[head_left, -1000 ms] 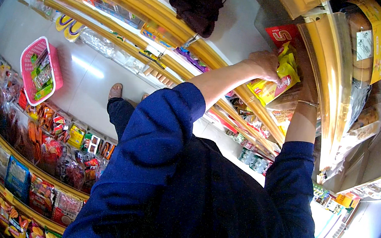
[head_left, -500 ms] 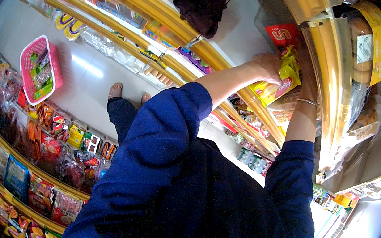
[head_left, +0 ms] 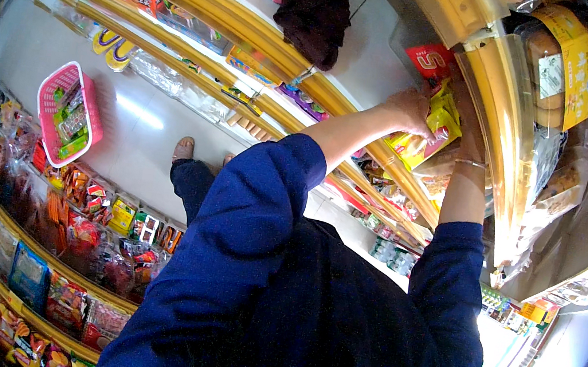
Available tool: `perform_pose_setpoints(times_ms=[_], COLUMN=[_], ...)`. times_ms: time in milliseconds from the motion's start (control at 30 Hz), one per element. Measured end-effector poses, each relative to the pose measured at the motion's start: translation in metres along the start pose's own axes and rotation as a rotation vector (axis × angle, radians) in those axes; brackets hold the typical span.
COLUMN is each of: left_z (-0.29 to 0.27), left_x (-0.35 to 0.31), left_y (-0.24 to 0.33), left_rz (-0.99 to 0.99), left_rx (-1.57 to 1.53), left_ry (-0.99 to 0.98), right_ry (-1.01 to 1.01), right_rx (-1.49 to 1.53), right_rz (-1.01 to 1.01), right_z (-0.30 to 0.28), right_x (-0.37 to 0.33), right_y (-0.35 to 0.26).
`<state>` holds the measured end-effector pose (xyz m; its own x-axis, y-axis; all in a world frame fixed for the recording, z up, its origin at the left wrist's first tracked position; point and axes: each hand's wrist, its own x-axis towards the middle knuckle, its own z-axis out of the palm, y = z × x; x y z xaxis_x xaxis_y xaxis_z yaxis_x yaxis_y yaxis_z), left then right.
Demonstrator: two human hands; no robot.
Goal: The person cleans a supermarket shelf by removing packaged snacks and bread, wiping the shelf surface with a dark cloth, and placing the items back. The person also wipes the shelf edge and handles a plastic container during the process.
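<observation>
My left hand [head_left: 411,113] has its fingers bent around the edge of a yellow snack packet [head_left: 415,151] on a shelf at the upper right. Beyond that packet a red packet [head_left: 429,59] stands against the back of the shelf. My right hand [head_left: 470,132] reaches in on the packet's right side, a thin bracelet at its wrist. Shadow and the yellow shelf edge above hide its fingers, so what it touches is not clear.
Yellow-edged shelves [head_left: 205,7] run along the far side. A dark crumpled cloth [head_left: 312,21] lies on the upper shelf. Overhead at right sits a packaged bakery item [head_left: 546,75]. A pink basket [head_left: 90,111] with green packets stands on the floor; hanging snack bags [head_left: 93,232] line the left.
The view has shifted slightly, moving the basket and shelves a little in the picture. Both hands stay at the yellow packet with little visible movement.
</observation>
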<state>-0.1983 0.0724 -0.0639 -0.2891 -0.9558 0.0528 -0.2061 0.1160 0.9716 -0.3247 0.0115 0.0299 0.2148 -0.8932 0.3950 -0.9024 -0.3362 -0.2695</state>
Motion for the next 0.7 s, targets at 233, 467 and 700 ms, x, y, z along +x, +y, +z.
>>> perform_pose_setpoints(times_ms=[233, 467, 700], left_z=[-0.043, -0.203, -0.326], left_x=[-0.077, -0.160, -0.103], left_y=[-0.004, -0.010, -0.064], left_rz=[0.180, 0.315, -0.111], left_rx=[0.189, -0.043, 0.066], left_ry=[0.163, 0.946, 0.655], right_ry=[-0.090, -0.183, -0.353], right_rx=[0.018, 0.567, 0.816], right_rz=[-0.115, -0.239, -0.014], right_z=[0.039, 0.161, 0.161], right_x=[-0.018, 0.038, 0.042], right_y=[-0.056, -0.119, -0.247])
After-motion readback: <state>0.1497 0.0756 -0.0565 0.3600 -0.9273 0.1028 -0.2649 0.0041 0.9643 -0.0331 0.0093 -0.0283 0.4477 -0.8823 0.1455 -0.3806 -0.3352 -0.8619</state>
